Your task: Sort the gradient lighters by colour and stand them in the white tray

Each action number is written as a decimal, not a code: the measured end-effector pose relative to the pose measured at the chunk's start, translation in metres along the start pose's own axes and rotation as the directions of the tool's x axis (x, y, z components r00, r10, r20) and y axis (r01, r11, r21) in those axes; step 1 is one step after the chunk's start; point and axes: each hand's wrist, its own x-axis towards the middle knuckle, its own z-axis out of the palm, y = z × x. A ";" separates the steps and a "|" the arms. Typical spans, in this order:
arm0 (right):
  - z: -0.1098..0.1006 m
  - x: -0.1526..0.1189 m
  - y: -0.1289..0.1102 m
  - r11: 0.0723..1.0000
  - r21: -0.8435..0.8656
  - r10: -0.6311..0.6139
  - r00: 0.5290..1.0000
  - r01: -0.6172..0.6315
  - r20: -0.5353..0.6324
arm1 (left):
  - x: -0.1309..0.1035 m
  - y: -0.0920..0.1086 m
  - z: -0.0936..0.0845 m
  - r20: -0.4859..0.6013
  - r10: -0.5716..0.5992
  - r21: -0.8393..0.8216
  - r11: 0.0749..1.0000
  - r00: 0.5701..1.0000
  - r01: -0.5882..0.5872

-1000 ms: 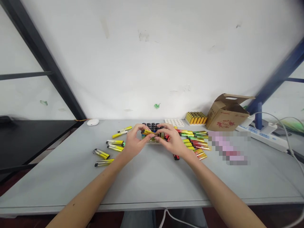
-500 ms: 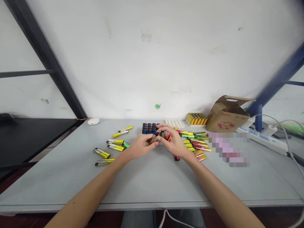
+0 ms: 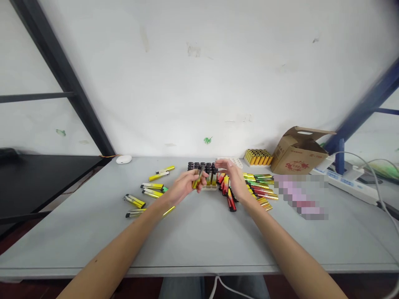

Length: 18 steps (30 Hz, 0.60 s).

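My left hand (image 3: 184,185) is closed around a yellow lighter (image 3: 197,180) that is tilted, its dark top pointing up. My right hand (image 3: 232,176) has its fingers stretched out and holds nothing. It hovers over red lighters (image 3: 225,186) lying in a loose heap. Behind both hands, a tray (image 3: 209,187) holds upright lighters (image 3: 213,178) with black tops in rows. My left hand hides part of these rows. Several yellow lighters (image 3: 152,186) lie scattered to the left of my left hand.
Shiny yellow, green and red pieces (image 3: 262,191) lie to the right. By the wall stand a white tray (image 3: 238,162), a rack of yellow cylinders (image 3: 258,157) and an open cardboard box (image 3: 296,153). A power strip (image 3: 349,185) and cables lie at far right.
My hands have come apart. My right hand has opened and moved right, leaving the lighter in my left hand. The upright rows show more clearly between them.
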 end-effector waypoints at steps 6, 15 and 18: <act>0.014 -0.012 -0.011 0.979 -0.174 -0.099 0.992 0.111 0.075 | -0.002 -0.003 0.009 0.067 -0.005 -0.095 0.995 0.998 0.011; 0.020 -0.012 -0.011 1.000 0.009 0.024 0.993 -0.025 0.112 | -0.003 -0.008 0.011 0.095 -0.079 0.006 0.997 0.992 0.079; 0.018 -0.009 -0.006 0.971 0.208 0.109 0.993 -0.115 0.041 | -0.002 -0.008 0.011 0.108 -0.098 0.043 0.995 0.989 0.094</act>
